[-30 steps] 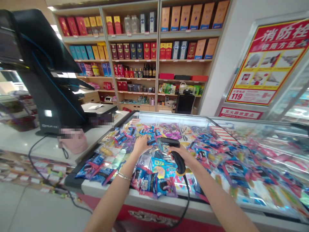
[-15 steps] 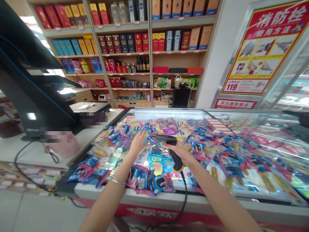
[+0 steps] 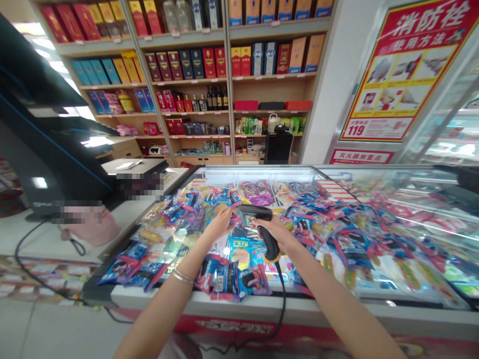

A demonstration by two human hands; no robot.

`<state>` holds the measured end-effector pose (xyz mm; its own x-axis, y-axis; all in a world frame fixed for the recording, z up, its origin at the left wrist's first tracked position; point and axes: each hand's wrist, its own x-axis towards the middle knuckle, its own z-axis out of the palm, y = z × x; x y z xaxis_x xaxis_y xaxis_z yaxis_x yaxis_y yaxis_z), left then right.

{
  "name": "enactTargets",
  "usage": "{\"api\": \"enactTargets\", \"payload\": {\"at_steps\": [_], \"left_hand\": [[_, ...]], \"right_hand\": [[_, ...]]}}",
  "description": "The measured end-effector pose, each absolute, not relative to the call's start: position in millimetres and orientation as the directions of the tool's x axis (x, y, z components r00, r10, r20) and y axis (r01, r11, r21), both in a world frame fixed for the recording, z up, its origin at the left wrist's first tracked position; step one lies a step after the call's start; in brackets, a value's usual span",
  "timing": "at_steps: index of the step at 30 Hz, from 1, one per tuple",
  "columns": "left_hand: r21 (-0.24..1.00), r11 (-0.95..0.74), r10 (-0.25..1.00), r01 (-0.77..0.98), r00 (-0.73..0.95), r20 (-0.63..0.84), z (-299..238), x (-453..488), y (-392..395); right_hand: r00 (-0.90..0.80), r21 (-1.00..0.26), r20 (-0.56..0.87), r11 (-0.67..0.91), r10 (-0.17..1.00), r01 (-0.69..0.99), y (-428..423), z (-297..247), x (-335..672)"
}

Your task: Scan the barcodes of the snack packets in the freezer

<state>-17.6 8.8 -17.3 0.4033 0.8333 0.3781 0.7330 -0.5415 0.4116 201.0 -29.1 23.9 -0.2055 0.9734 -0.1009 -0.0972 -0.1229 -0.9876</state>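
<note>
My right hand [image 3: 276, 230] is wrapped round the grip of a black barcode scanner [image 3: 270, 245] with yellow trim at its base. The scanner's head points left, and a cable hangs from the grip over the front edge. Just left of that head, my left hand [image 3: 221, 223] has its fingers closed on a small pink and blue snack packet [image 3: 235, 218], mostly hidden by the fingers. Beneath both hands, many wrapped snack packets lie spread over the glass top of a chest freezer [image 3: 157, 309]. A few blue and pink packets [image 3: 226, 279] sit at its near edge.
A dark checkout terminal [image 3: 56, 139] and a pink bag [image 3: 93, 227] stand on the white counter at left. More packets [image 3: 352, 247] cover the glass at right. Shelves of boxed goods [image 3: 190, 65] rise behind; a red and yellow poster [image 3: 404, 75] hangs at right.
My left hand has moved slightly right and closed on a packet near the scanner's head. The scanner stays in my right hand, almost unmoved. The view has shifted slightly.
</note>
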Motion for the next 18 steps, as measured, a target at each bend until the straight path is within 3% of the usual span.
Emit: {"api": "enactTargets", "payload": {"at_steps": [4, 7, 9, 12, 18], "left_hand": [[0.636, -0.438, 0.886, 0.635, 0.187, 0.424, -17.6, -22.4, 12.3], [0.89, -0.277, 0.954, 0.363, -0.006, 0.3, -17.8, -23.0, 15.9], [0.972, -0.184, 0.979, 0.147, -0.058, 0.195, -17.9, -22.2, 17.4], [0.988, -0.154, 0.985, 0.022, -0.076, 0.156, -17.9, -20.4, 17.3], [0.896, -0.395, 0.916, 0.203, 0.019, 0.4, -13.8, -14.7, 11.3]], "right_hand": [[-0.204, -0.99, -0.103, -0.121, 0.974, -0.077, -28.5, 21.9, 201.6], [-0.21, -0.99, -0.103, -0.121, 0.972, -0.074, -28.8, 21.0, 201.1], [-0.217, -0.989, -0.105, -0.124, 0.97, -0.074, -29.3, 20.7, 200.0], [-0.222, -0.991, -0.106, -0.122, 0.969, -0.062, -30.2, 20.4, 198.0], [-0.224, -0.984, -0.109, -0.137, 0.968, -0.113, -30.8, 20.3, 196.8]]}}
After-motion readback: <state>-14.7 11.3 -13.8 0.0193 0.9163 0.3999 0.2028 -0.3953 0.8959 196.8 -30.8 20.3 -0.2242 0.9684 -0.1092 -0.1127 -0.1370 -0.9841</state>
